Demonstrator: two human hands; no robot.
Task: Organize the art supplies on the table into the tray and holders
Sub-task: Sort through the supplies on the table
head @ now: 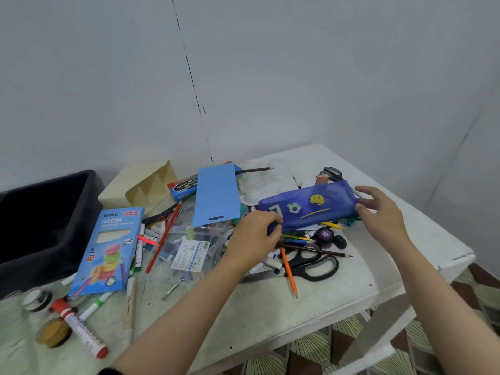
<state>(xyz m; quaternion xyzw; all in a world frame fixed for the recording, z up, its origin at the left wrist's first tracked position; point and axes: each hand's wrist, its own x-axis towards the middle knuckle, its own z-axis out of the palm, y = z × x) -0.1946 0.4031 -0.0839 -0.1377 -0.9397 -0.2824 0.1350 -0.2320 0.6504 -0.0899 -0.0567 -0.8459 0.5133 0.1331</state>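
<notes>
A dark blue pencil pouch (pixel 311 207) with a yellow shell and a flower print is held a little above the heap of supplies. My left hand (pixel 257 231) pinches its left end, near the zipper. My right hand (pixel 378 209) holds the pouch's right end with spread fingers and the thumb under the edge. Under the pouch lie black scissors (pixel 316 263), an orange pencil (pixel 289 272), markers and a purple paint pot (pixel 326 235). The black tray (pixel 89 201) stands at the far left, and the cream holder (pixel 151 185) lies beside it.
A blue Ninso neon pencil box (pixel 108 247) and a light blue card sleeve (pixel 216 196) lie in the pile. A red-capped marker (pixel 81 328), a yellow paint pot (pixel 54 332) and a clear plastic bag (pixel 189 250) sit nearer. The table's edge (pixel 405 288) drops off at the right.
</notes>
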